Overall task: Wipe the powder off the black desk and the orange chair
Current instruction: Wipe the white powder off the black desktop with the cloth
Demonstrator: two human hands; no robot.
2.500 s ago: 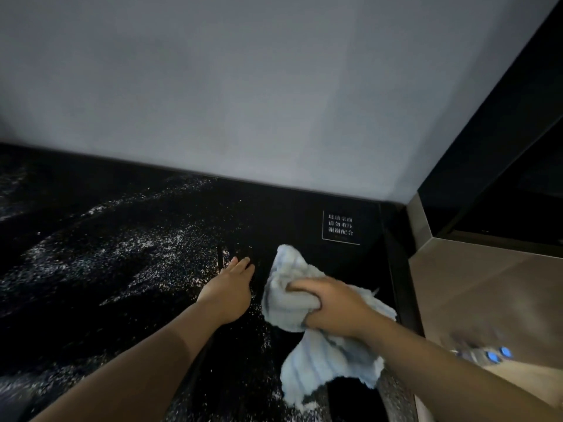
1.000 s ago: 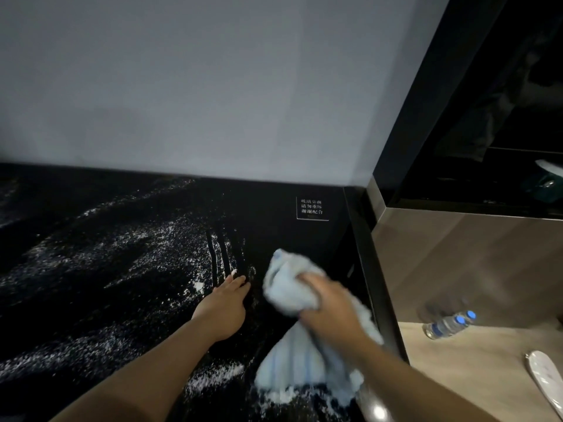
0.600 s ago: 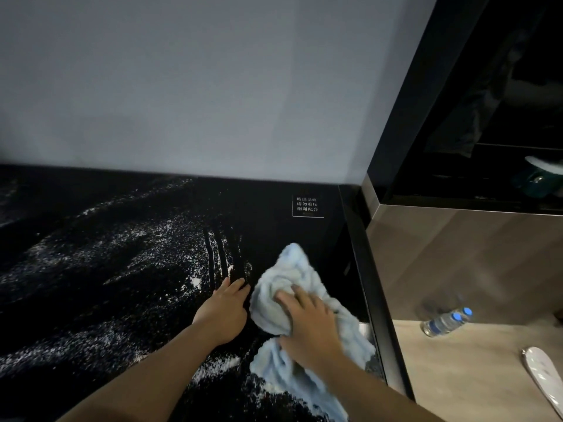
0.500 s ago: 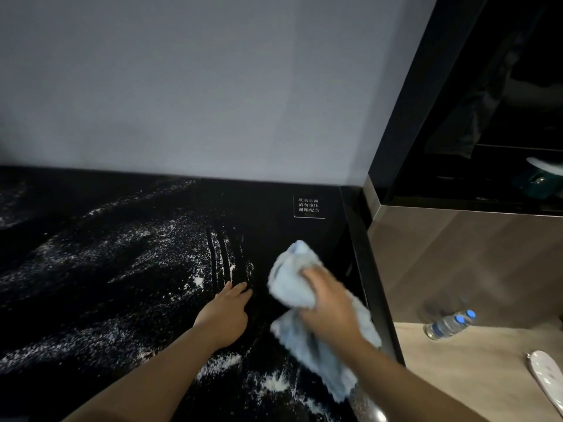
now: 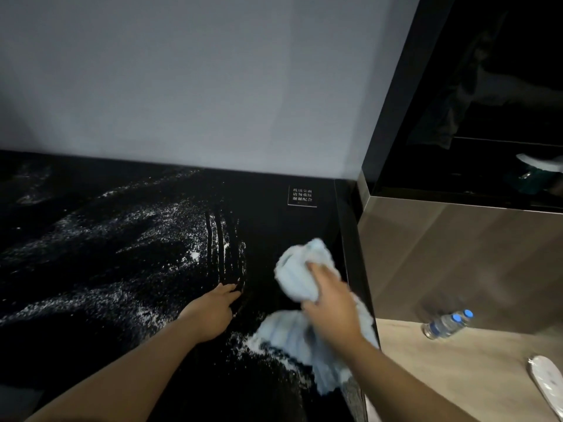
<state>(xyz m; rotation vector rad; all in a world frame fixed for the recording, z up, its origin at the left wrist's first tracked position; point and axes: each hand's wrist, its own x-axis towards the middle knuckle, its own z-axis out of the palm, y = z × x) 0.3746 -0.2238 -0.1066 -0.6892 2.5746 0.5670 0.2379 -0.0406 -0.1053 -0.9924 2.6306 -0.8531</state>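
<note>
Streaks of white powder (image 5: pixel 100 233) lay across the left and centre of the glossy black desk (image 5: pixel 274 226). The desk filled the lower left of the frame and ran back to a plain grey wall (image 5: pixel 213 86). At centre frame the left hand (image 5: pixel 213 312) rested palm down on the desk, its fingers straight and close together, holding nothing. Just above its fingertips we saw narrow dark finger tracks (image 5: pixel 217 236) cut through the powder.

To the right of it, the right hand (image 5: pixel 330 309) gripped a bunched light blue ribbed cloth (image 5: pixel 297 275). Its fingers were curled round the upper wad, and the loose end trailed down onto the desk near the right edge. Both hand and cloth were blurred, so we could not tell whether the wad itself touched the surface. A thicker drift of powder sat at lower centre, touching the trailing end of the cloth.

The desk between the two hands looked dark and glossy, up to a small white-lettered label (image 5: pixel 302 196) near the back right corner. Past the desk's right edge we saw a brown panel (image 5: pixel 457 254) and a pale wooden floor (image 5: pixel 457 376). On the floor were a clear plastic bottle with a blue cap (image 5: pixel 446 323) and, in the lower right corner of the frame, a flat white object (image 5: pixel 548 382).
</note>
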